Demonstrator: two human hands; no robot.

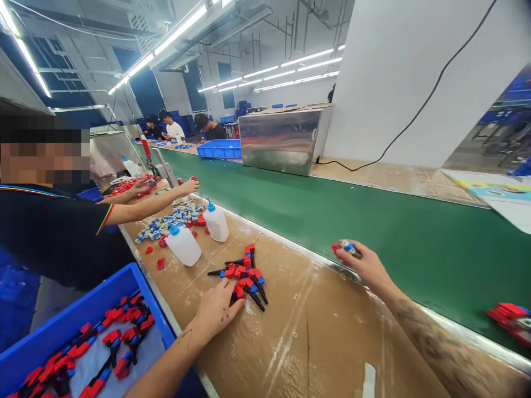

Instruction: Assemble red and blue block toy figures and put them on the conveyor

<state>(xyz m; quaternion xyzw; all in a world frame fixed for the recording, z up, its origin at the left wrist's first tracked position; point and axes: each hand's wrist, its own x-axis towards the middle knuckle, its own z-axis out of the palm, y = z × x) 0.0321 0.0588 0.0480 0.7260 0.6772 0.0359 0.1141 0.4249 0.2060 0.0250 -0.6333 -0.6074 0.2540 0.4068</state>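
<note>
- Fingers (350,260) of the right hand (368,266) grasp a small red, white and blue piece (346,247) at the near edge of the green belt (265,190), pinched near the fingertips, seemingly for fine control.
- On the belt's near side, the left hand (218,307) lies over one end of a heap of red-and-black parts (249,273); whether it grips one cannot be told. The heap sits between that hand and the belt, probably for easy reach.
- Farther left along the belt's near side, two white bottles (183,247) stand upright, blue nozzles up, likely against spills; their contents cannot be made out.
- Farther back from the belt, a blue bin (160,316) holds red, black and blue parts on a pale lining, its walls presumably keeping them together.
- Across the belt rests a blue tray (219,147), contents hidden.
</note>
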